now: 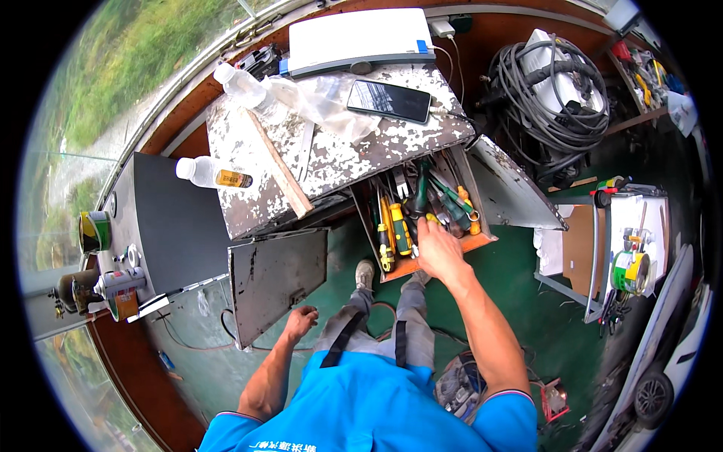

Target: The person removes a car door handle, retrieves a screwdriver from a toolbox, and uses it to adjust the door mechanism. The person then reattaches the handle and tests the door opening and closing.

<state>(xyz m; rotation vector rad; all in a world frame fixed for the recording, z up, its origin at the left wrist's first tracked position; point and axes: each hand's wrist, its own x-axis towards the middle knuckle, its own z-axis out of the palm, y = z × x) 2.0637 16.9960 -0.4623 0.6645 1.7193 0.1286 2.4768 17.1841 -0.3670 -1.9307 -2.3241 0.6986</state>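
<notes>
My right hand (440, 248) reaches into an open drawer (476, 242) of hand tools, its fingers bent down among the handles. What they grip, if anything, is hidden. Right by the fingertips lies a tool with a dark green handle (421, 188). Left of them are yellow-and-black screwdrivers (400, 230), and a yellow-orange handle (470, 215) lies on the right side of the drawer. My left hand (302, 321) hangs low beside my leg with its fingers loosely curled and nothing in it, near the swung-out metal door (279, 282) of the cabinet.
On the paint-worn cabinet top (339, 162) lie a phone (389, 101), a wooden strip (275, 162), plastic bottles (205, 172) and a white device (358, 38). Another open door (512, 184) juts out right of the drawer. Coiled hose (553, 75) stands beyond it; cables run across the green floor.
</notes>
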